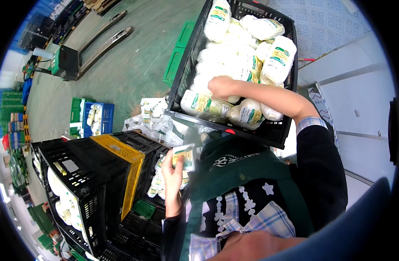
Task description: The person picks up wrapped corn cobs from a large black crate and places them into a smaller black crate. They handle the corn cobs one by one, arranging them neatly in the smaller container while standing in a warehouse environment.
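A black plastic crate (182,78) stands in front of me, filled with white, film-wrapped vegetables, apparently napa cabbages (279,60), bearing green and yellow printed labels. My right hand (223,87) reaches across into the crate with its fingers curled down among the packs. Its fingertips are hidden, so whether it grips a pack is unclear. Just below it a wrapped cabbage (202,103) lies on its side by the crate's near corner. At the left of my apron, my left hand (173,168) holds a small printed packet or stack of labels (185,156), thumb on top.
Stacked black crates (88,160) and a yellow crate (134,182) stand to my left. White plastic bags (153,122) lie on the floor near a blue crate (108,119). A pallet jack (67,63) is farther off. White panels (352,94) rise on the right.
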`<move>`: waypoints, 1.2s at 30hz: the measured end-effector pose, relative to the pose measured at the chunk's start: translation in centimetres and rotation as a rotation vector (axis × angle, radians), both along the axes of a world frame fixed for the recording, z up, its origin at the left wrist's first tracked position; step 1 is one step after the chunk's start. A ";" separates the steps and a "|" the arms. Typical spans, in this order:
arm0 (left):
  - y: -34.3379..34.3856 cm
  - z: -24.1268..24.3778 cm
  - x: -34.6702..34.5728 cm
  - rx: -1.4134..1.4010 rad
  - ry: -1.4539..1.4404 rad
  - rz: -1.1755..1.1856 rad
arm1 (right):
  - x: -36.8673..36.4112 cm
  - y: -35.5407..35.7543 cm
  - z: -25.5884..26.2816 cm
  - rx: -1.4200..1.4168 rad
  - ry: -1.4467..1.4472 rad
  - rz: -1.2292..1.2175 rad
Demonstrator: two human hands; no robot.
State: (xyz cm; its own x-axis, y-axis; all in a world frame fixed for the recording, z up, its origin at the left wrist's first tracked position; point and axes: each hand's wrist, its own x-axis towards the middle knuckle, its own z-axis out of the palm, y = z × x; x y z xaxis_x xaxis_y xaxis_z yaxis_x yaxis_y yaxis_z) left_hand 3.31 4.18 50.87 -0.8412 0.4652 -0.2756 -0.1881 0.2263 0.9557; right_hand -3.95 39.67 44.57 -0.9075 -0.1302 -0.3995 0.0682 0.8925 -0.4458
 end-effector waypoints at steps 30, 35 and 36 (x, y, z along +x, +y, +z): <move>1.0 3.0 -6.4 -0.161 0.303 -0.200 | 11.3 4.7 8.0 -1.017 0.296 -0.632; 0.2 0.3 -11.0 0.079 -0.004 -0.185 | 6.9 0.6 4.9 -0.991 0.164 -0.790; 0.2 0.3 -11.7 0.107 -0.017 -0.254 | 6.3 0.3 4.1 -0.941 0.162 -0.784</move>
State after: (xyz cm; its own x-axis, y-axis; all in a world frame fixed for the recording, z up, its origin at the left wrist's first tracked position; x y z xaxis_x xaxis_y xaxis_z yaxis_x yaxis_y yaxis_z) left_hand -8.42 4.42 51.13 -0.6894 0.6880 -0.2267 -0.1548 0.1657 0.9739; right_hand 2.34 40.00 48.62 -0.9001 0.2955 -0.3200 0.3238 -0.0376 -0.9454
